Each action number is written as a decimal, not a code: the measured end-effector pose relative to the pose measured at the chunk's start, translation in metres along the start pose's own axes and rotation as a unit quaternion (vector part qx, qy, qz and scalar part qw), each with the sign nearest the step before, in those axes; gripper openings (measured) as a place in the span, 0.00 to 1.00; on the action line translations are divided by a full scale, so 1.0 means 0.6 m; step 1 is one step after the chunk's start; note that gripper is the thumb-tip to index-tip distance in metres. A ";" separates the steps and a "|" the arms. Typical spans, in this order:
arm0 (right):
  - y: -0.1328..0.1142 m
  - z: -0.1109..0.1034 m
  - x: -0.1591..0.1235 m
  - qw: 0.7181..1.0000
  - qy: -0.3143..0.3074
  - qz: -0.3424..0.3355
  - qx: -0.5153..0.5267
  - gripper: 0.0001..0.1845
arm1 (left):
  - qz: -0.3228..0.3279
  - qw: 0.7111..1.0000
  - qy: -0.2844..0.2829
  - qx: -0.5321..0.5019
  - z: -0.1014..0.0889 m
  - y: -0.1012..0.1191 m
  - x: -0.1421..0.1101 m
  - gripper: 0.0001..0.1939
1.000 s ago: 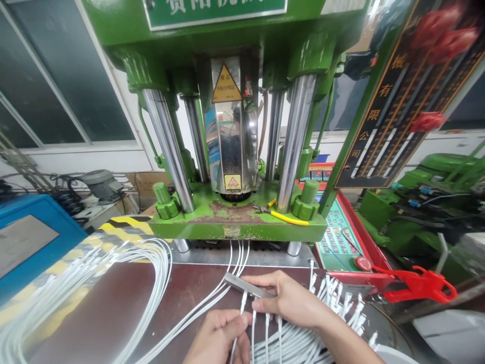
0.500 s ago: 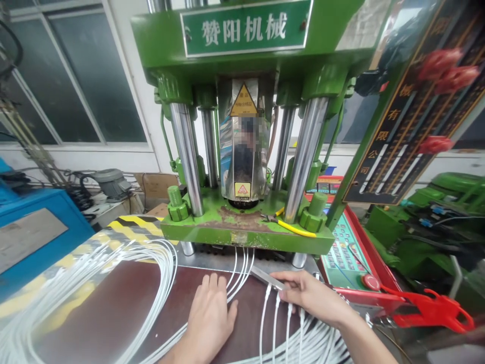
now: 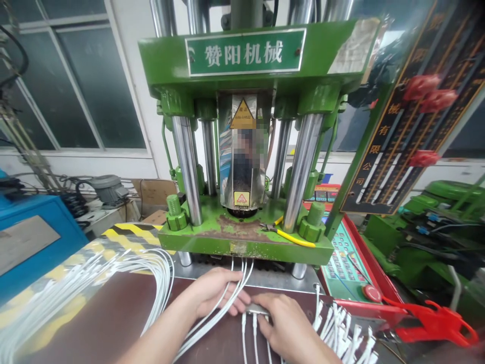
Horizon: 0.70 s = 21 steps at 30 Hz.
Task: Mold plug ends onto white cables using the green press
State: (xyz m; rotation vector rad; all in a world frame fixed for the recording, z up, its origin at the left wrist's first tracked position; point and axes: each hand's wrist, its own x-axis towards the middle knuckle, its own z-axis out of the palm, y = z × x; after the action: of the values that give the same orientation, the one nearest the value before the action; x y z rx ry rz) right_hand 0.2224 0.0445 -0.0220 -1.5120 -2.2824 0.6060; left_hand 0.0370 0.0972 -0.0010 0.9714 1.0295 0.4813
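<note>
Head view: left hand (image 3: pixel 215 293) lies flat on white cables (image 3: pixel 227 306), grip released. Right hand (image 3: pixel 284 323) w/ grip grasping metal bar (image 3: pixel 254 309) on tabletop (image 3: pixel 113 323).

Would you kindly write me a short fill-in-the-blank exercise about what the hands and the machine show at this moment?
1. The left hand rests on white ____ that run under the press.
2. The right hand holds a small ____ bar with connector ends hanging from it.
3. The press is painted ____.
4. On its base lie pliers with ____ handles.

Missing words: cables; metal; green; yellow
</note>
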 end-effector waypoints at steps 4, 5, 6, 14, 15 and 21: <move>-0.017 0.033 0.010 0.999 0.032 -0.035 -0.018 0.14 | 0.008 0.995 -0.019 -0.093 0.000 0.001 0.051 0.18; -0.018 0.039 0.012 0.999 0.034 -0.040 -0.017 0.14 | 0.006 0.994 -0.021 -0.110 -0.002 0.000 0.059 0.18; -0.019 0.043 0.013 0.999 0.032 -0.041 -0.014 0.14 | 0.003 0.992 -0.025 -0.124 -0.005 -0.002 0.065 0.17; -0.026 0.036 0.013 0.998 0.033 -0.038 0.022 0.13 | 0.018 0.981 -0.022 -0.193 -0.010 -0.030 0.079 0.11; -0.026 0.033 0.014 0.998 0.036 -0.040 0.028 0.12 | 0.022 0.980 -0.023 -0.198 -0.009 -0.034 0.081 0.12; -0.006 0.025 0.024 0.996 0.071 -0.029 0.040 0.13 | 0.064 0.976 0.000 -0.207 -0.006 -0.047 0.095 0.09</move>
State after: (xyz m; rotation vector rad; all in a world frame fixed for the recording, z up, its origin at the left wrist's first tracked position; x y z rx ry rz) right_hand 0.2066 0.0540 -0.0321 -1.4009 -2.1598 0.5492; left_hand 0.0577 0.1263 -0.0538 0.6660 0.8239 0.7686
